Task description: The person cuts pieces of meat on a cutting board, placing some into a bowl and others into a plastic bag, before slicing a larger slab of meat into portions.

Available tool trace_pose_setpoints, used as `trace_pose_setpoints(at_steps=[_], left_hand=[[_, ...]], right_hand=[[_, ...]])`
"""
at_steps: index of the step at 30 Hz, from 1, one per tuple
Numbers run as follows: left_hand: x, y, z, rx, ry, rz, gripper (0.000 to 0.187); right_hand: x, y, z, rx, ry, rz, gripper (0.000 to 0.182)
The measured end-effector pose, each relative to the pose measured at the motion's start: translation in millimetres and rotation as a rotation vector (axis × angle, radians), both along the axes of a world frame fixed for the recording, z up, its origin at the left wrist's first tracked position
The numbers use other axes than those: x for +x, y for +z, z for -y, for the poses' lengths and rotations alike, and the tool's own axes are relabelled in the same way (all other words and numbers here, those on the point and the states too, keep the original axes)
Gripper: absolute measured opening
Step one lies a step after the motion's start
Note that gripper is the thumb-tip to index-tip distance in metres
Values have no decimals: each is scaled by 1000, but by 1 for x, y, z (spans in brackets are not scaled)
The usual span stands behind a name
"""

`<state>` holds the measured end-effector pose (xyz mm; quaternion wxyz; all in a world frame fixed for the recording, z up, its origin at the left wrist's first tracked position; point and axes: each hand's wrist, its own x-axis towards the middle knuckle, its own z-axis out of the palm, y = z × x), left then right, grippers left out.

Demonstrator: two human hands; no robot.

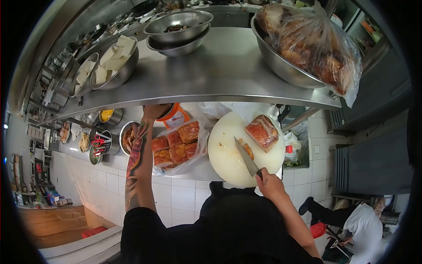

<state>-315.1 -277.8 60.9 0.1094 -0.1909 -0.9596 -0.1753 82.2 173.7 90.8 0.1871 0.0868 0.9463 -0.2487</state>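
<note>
My right hand (270, 183) is closed round the handle of a knife (248, 159), its blade pointing up and left over a round white cutting board (224, 154). Beside the blade lies a small slice of meat (248, 151). A larger reddish-brown block of meat (263, 132) sits at the board's upper right. My left hand (154, 111) reaches partly under the steel shelf, near an orange-rimmed container (176, 116); its fingers are hidden. Left of the board, several browned blocks of meat (178, 147) lie in an open plastic bag (202, 140).
Above the board runs a steel shelf (220, 79) with a bowl of bagged food (281, 66), stacked bowls (176, 26) and a bowl of white slabs (116, 61). Red-handled scissors (101, 141) stand in a pot at left. Another person (362, 226) is at lower right.
</note>
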Motion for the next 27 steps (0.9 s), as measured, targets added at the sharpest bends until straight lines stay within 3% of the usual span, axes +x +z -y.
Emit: trace_pose_setpoints(at_steps=[2, 7, 11, 13, 17, 19, 20, 22, 25, 27], left_hand=[[2, 4, -2, -1, 14, 64, 55], [-7, -5, 9, 101, -80, -110, 49], [-2, 1, 4, 152, -85, -7, 48], [14, 16, -5, 182, 18, 194, 43], [38, 42, -15, 76, 203, 129, 44], [77, 70, -23, 368, 210, 81, 52], [97, 65, -21, 364, 219, 82, 52], [150, 56, -16, 149, 67, -311, 64], [222, 12, -25, 117, -125, -413, 77], [257, -16, -38, 162, -70, -377, 74]], right_hand=[[-1, 0, 0, 11, 2, -1, 33], [-2, 0, 0, 17, 6, -6, 32], [-1, 1, 1, 30, 5, -23, 31], [0, -2, 1, 32, 10, -25, 32], [-1, -3, -1, 29, 14, -1, 32], [-2, -3, -3, 28, 16, 2, 32], [-2, -3, -3, 25, 15, 3, 32], [-3, -2, -5, 13, 24, 16, 32], [-4, -5, -9, 0, 31, 17, 33], [-1, -9, -11, -8, 38, 13, 33]])
